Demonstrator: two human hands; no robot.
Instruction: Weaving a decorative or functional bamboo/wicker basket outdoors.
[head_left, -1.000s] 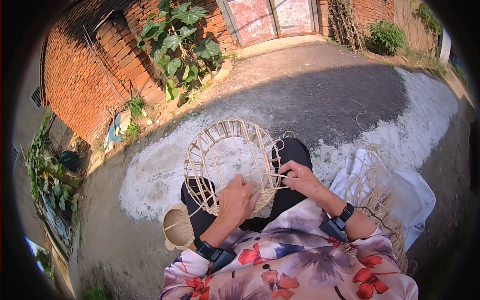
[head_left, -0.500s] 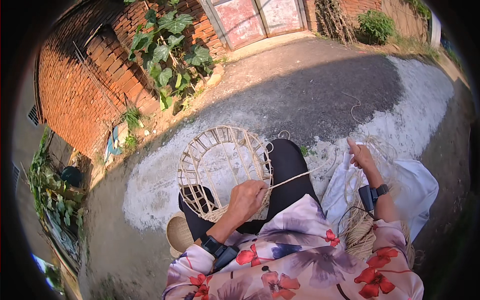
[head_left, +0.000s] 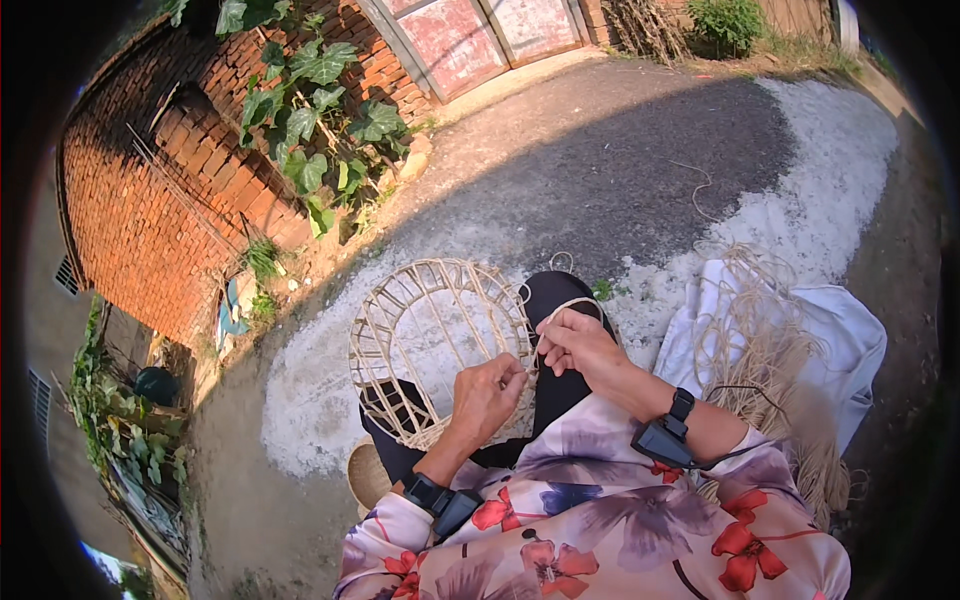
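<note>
An openwork oval basket [head_left: 362, 340], a pale frame of thin rods, rests across my lap and black-trousered knees. My left hand [head_left: 488, 396] is closed at the basket's near right rim, its thumb and forefinger pressed together there. Close beside it, my right hand [head_left: 582, 348] pinches a thin pale cord [head_left: 532, 366] that runs down to the rim by the left fingertips. Another bit of this cord loops over the right hand. How the cord passes around the rim is hidden behind my fingers.
To my right, a bundle of pale cord strands [head_left: 745, 375] lies over a white cloth [head_left: 848, 330]. A small woven basket [head_left: 366, 474] stands by my left knee. One loose strand [head_left: 706, 185] curls on the ground ahead. Leafy vines [head_left: 318, 110] climb a brick wall [head_left: 140, 225].
My right hand has come in from the far right to the left hand at the basket's rim. The cord, stretched out before, is now slack and looped. The left hand stays at the rim.
</note>
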